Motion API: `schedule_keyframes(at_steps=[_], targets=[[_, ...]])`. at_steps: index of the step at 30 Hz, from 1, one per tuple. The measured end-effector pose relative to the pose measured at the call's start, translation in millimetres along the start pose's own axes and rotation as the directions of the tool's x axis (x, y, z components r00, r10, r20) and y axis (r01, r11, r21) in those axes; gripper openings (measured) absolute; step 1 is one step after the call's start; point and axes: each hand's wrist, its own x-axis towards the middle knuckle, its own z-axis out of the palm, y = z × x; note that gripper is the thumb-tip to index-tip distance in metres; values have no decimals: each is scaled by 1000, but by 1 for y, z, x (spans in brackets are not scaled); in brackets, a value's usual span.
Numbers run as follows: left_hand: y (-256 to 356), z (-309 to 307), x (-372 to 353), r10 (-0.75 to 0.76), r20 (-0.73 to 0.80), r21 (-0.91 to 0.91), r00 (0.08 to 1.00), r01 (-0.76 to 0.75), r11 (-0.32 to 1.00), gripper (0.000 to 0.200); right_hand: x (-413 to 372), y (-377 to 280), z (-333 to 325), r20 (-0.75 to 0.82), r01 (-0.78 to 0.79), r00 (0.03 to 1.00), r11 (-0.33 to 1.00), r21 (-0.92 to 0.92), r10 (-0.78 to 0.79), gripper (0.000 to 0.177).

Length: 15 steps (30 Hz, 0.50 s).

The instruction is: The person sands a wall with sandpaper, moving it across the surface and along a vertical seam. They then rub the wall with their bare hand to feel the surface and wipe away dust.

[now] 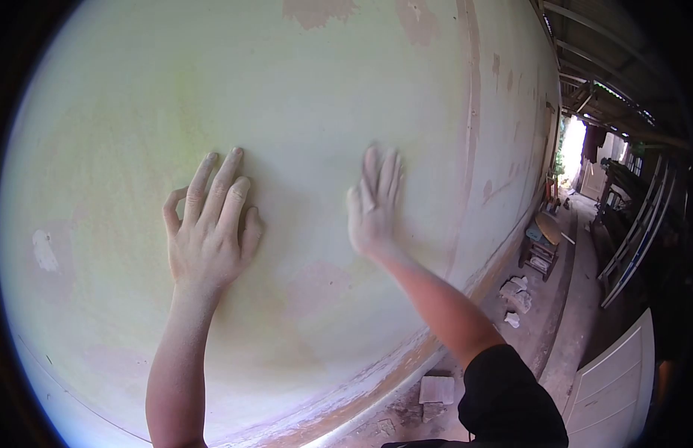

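Observation:
Both hands are raised against a pale green wall (309, 231) and look coated in light dust. My left hand (212, 216) rests on the wall with its fingers apart and slightly bent, holding nothing that I can see. To its right, my right hand (376, 209) lies against the wall with fingers stretched upward, a little smeared by motion. A thin pale edge shows near its thumb and first finger; I cannot make out what it is. Whatever lies under that palm is hidden.
Brownish bare patches (320, 11) and a white patch (44, 250) mark the wall. Along its foot on the right stand a small stool (539, 254) with things on it and broken white pieces (517, 293). A ladder (645, 231) leans farther right, above a white panel (614, 381).

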Motion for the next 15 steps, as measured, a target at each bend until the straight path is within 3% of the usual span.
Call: schedule_keyframes(at_steps=[2,4,8,11,12,15], targets=[[1,-2,-1,-9,5,1,1000,9,1000,29,-36,-3,-4,63,35,997,999,-17,-33,66],[1,1,0,5,-6,1,1000,-5,1000,29,-43,18,-11,211,-104,971,993,-51,112,66],[0,4,1,9,-12,31,1000,-8,999,30,31,70,-18,22,-239,971,969,56,239,63],[0,2,0,3,7,48,1000,-4,999,30,101,118,-31,-21,-411,910,907,91,415,65],[0,2,-2,8,11,45,1000,-9,999,30,115,119,-38,-9,-489,871,868,91,491,66],[-3,4,-4,13,-8,12,1000,-13,1000,30,103,98,-23,-45,-496,864,864,92,501,70]])
